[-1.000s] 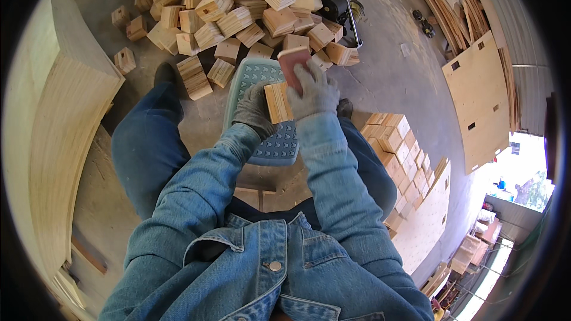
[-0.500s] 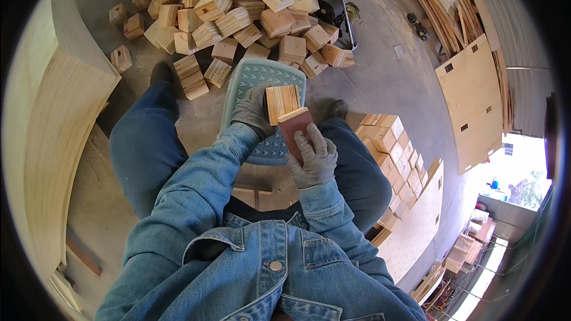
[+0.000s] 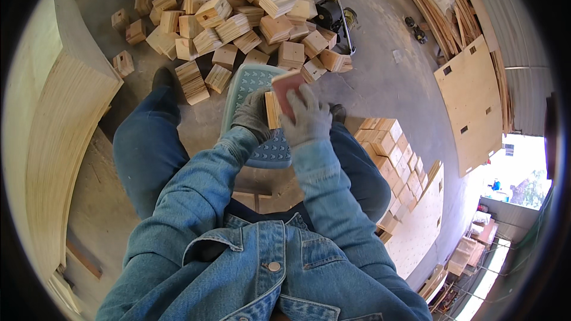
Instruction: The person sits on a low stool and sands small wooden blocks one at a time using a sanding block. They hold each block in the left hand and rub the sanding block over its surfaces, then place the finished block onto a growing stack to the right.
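In its grey glove, my left hand [image 3: 251, 119] grips a striped laminated wooden block [image 3: 273, 111] above a light blue plastic stool [image 3: 239, 85] between my knees. My gloved right hand [image 3: 308, 120] is closed on a sanding block [image 3: 287, 87], a flat wooden piece with a reddish-brown abrasive face. That sanding block lies over the right side and top of the wooden block and covers much of it; whether the two faces press together I cannot tell.
Ahead of the stool lies a loose heap of wooden blocks [image 3: 235, 24]. A neat stack of blocks [image 3: 392, 157] stands by my right knee. Tall stacked plywood [image 3: 47, 142] rises at left. A black-and-silver tool [image 3: 342, 21] rests beside the heap, and boards [image 3: 473, 104] lean at right.
My right hand has pushed the sanding block forward, away from my body, along the wooden block. My left hand keeps its hold in nearly the same place.
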The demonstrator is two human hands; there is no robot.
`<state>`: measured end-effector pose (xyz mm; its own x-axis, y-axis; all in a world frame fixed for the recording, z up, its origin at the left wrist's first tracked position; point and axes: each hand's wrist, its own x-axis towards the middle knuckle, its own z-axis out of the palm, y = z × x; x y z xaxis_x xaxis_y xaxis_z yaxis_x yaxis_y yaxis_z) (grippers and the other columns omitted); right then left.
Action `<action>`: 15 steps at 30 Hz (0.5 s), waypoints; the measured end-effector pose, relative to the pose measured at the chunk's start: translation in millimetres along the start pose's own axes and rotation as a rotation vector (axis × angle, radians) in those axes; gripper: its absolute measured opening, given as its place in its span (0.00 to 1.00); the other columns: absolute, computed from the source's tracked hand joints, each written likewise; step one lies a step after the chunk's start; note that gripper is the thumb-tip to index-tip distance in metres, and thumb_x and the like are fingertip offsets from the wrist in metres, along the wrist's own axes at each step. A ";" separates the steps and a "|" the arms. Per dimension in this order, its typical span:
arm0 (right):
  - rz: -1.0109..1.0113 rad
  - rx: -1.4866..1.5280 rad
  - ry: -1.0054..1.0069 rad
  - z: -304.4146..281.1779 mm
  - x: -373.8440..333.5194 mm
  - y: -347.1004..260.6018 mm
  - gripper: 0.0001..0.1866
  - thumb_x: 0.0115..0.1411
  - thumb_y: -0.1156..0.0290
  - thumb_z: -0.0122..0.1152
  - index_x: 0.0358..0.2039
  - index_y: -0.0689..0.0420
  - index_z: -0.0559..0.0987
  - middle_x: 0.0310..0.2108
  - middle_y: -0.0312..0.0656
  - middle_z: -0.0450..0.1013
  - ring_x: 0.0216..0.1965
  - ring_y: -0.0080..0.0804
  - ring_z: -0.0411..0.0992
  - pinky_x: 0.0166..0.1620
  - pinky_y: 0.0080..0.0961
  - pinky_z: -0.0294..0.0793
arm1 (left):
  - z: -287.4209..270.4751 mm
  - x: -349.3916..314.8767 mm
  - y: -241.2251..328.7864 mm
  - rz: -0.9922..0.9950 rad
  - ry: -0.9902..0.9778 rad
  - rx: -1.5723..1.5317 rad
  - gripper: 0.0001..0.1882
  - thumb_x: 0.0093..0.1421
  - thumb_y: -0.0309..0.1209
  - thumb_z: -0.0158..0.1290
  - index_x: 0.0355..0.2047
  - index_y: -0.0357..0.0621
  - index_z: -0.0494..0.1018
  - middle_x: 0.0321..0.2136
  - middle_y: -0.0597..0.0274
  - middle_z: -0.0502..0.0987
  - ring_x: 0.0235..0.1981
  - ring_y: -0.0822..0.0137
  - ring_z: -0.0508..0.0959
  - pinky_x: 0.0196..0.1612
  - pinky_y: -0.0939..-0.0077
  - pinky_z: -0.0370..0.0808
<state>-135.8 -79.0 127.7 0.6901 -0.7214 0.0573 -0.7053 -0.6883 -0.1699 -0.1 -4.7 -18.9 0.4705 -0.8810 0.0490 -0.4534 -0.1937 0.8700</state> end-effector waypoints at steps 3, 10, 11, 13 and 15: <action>-0.082 0.028 0.008 -10.2 -58.7 -6.7 0.33 0.52 0.58 0.75 0.61 0.43 0.82 0.69 0.39 0.67 0.60 0.55 0.69 0.62 0.54 0.71 | -7.9 -3.5 6.9 0.054 0.009 -0.018 0.52 0.42 0.41 0.77 0.66 0.52 0.63 0.61 0.51 0.70 0.65 0.48 0.71 0.70 0.59 0.69; -0.138 0.070 0.054 -10.5 -79.7 -6.4 0.33 0.50 0.60 0.76 0.59 0.42 0.82 0.67 0.40 0.68 0.58 0.55 0.69 0.60 0.54 0.72 | -13.0 -1.2 15.5 0.026 -0.052 -0.144 0.50 0.45 0.38 0.76 0.67 0.51 0.63 0.61 0.51 0.70 0.64 0.50 0.72 0.70 0.61 0.69; -0.135 0.062 0.059 -9.4 -64.1 -8.7 0.33 0.50 0.60 0.76 0.59 0.42 0.82 0.67 0.40 0.68 0.58 0.55 0.69 0.60 0.54 0.72 | -14.1 -3.6 18.9 0.029 -0.039 -0.167 0.50 0.45 0.37 0.76 0.67 0.51 0.63 0.61 0.51 0.71 0.64 0.50 0.72 0.70 0.62 0.69; -0.083 0.015 0.086 -2.1 -21.4 -11.6 0.31 0.53 0.58 0.74 0.60 0.41 0.82 0.68 0.39 0.68 0.60 0.58 0.69 0.61 0.55 0.71 | -14.9 -4.1 24.2 0.041 -0.016 -0.202 0.50 0.45 0.36 0.76 0.67 0.51 0.63 0.61 0.50 0.71 0.64 0.50 0.72 0.70 0.62 0.69; -0.003 -0.008 0.009 2.6 31.3 -20.6 0.30 0.56 0.55 0.72 0.61 0.40 0.81 0.69 0.38 0.67 0.61 0.58 0.68 0.61 0.56 0.71 | -15.6 -3.4 16.8 0.023 -0.011 -0.191 0.50 0.45 0.37 0.76 0.67 0.52 0.63 0.61 0.50 0.71 0.64 0.49 0.72 0.70 0.61 0.69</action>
<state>-99.3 -87.2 130.5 0.6910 -0.7197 0.0671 -0.7044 -0.6913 -0.1613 2.5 1.7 3.2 0.4528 -0.8893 0.0651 -0.3115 -0.0893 0.9460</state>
